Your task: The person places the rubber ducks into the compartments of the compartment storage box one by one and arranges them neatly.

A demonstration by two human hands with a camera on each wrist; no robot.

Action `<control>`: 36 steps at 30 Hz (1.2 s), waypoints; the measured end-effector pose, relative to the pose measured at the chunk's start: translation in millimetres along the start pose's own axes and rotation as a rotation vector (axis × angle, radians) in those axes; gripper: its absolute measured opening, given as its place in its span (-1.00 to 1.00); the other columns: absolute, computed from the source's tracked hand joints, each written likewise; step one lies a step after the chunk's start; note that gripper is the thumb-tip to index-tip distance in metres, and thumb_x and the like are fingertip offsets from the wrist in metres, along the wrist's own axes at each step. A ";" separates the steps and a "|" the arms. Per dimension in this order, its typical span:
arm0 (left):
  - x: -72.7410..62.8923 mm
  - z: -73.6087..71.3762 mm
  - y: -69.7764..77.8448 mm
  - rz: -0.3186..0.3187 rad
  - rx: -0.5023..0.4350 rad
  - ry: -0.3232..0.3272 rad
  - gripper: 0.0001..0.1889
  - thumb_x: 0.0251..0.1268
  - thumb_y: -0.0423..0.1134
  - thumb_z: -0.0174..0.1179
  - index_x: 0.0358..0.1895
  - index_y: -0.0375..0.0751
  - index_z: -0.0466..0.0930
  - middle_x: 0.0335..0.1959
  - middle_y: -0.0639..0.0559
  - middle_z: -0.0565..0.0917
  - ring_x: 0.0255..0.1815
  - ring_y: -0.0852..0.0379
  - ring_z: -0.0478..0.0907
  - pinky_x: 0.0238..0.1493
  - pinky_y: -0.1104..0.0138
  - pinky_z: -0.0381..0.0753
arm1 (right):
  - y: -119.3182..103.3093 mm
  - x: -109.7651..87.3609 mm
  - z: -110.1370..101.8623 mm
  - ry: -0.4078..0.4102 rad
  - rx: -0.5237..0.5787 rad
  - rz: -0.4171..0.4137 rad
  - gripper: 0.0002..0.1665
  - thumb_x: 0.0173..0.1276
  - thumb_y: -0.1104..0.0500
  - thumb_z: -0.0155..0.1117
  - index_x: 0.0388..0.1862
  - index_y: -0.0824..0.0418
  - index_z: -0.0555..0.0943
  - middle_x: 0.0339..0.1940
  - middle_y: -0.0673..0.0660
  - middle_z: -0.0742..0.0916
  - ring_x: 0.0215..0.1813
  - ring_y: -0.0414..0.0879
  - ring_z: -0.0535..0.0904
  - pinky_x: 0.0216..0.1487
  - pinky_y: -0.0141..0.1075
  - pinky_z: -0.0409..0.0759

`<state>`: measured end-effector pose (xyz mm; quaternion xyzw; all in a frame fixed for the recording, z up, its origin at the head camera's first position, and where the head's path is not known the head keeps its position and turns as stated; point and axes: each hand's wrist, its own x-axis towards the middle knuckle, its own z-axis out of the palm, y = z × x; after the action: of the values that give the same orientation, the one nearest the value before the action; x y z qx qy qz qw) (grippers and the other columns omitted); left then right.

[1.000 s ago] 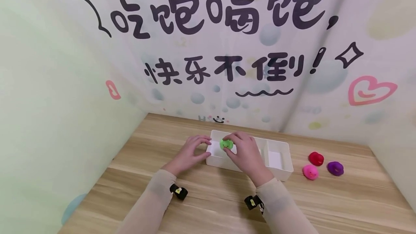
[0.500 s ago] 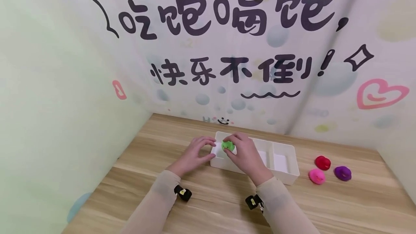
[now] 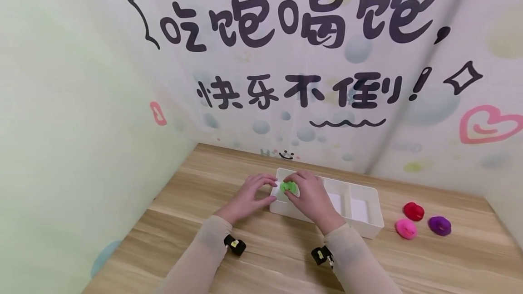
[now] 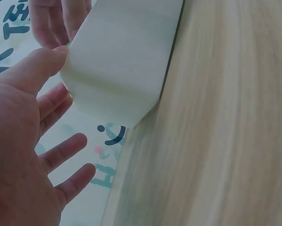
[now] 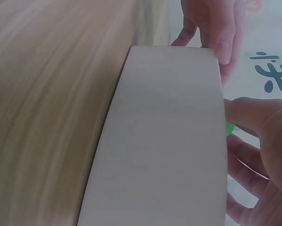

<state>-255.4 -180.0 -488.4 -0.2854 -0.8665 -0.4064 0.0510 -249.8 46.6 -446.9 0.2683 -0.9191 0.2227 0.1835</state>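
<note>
A white divided box (image 3: 327, 224) lies lengthwise on the table. My right hand (image 3: 311, 198) pinches a small green rubber duck (image 3: 288, 188) between thumb and fingers, low in the box's left compartment. In the right wrist view the box wall hides most of the green duck. At the box's left end, my left hand (image 3: 250, 198) rests its thumb and fingertips along the rim. Seen from the left wrist, that thumb touches the box corner while the other fingers (image 4: 65, 149) are spread loosely.
To the right of the box lie a red duck (image 3: 414, 211), a pink duck (image 3: 406, 229) and a purple duck (image 3: 440, 225). Behind the wooden table (image 3: 282, 262) rises a printed wall (image 3: 245, 67), and a pale wall (image 3: 73, 149) stands on the left.
The head view has shifted, so everything sits further right and slightly lower. My right hand has lowered the green duck a little into the left compartment; my left hand stays at the box's end.
</note>
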 end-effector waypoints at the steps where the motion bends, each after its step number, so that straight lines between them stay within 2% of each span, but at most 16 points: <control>1: -0.2 -0.1 0.7 -0.003 -0.002 -0.002 -0.65 0.41 -0.14 0.34 0.15 -0.18 0.60 0.41 0.02 0.52 0.47 -0.11 0.33 0.48 -0.15 0.30 | 0.9 0.6 0.8 -0.004 -0.007 -0.001 -0.66 0.16 0.13 0.64 -0.09 0.09 0.75 -0.04 0.08 0.78 0.14 0.10 0.67 0.22 0.21 0.57; 10: 0.1 0.3 1.0 -0.001 0.001 0.004 -0.67 0.42 -0.13 0.33 0.14 -0.14 0.60 0.41 0.04 0.52 0.47 -0.09 0.34 0.47 -0.16 0.31 | 7.2 7.8 6.4 -0.080 -0.054 0.014 -0.67 0.12 0.09 0.67 -0.14 0.04 0.76 -0.12 0.02 0.82 0.09 0.10 0.66 0.27 0.22 0.52; 23: -0.2 0.9 1.9 -0.021 0.002 -0.009 -0.65 0.42 -0.14 0.34 0.17 -0.15 0.60 0.43 0.06 0.51 0.50 -0.08 0.31 0.52 -0.14 0.27 | 7.4 15.9 12.6 -0.211 -0.056 0.076 -0.71 0.11 0.09 0.67 -0.20 0.01 0.78 -0.23 -0.07 0.82 0.07 0.10 0.63 0.40 0.29 0.38; 28: -0.4 1.2 2.7 -0.030 0.003 -0.019 -0.62 0.43 -0.09 0.33 0.20 -0.13 0.59 0.44 0.09 0.50 0.50 -0.06 0.30 0.52 -0.11 0.27 | 7.0 17.8 14.7 -0.240 -0.065 0.101 -0.74 0.11 0.10 0.67 -0.22 0.01 0.78 -0.27 -0.08 0.81 0.05 0.10 0.64 0.39 0.33 0.35; 36: -1.6 0.9 1.7 0.001 0.004 0.007 -0.63 0.42 -0.11 0.34 0.18 -0.17 0.59 0.41 0.05 0.52 0.47 -0.10 0.32 0.47 -0.15 0.32 | 4.6 22.7 17.4 -0.273 -0.052 0.146 -0.72 0.09 0.06 0.69 -0.26 0.01 0.76 -0.31 -0.07 0.78 0.03 0.09 0.61 0.41 0.35 0.27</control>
<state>-253.0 -179.2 -488.4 -0.2845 -0.8669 -0.4055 0.0547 -274.1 31.9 -452.4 0.2237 -0.9580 0.1731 0.0468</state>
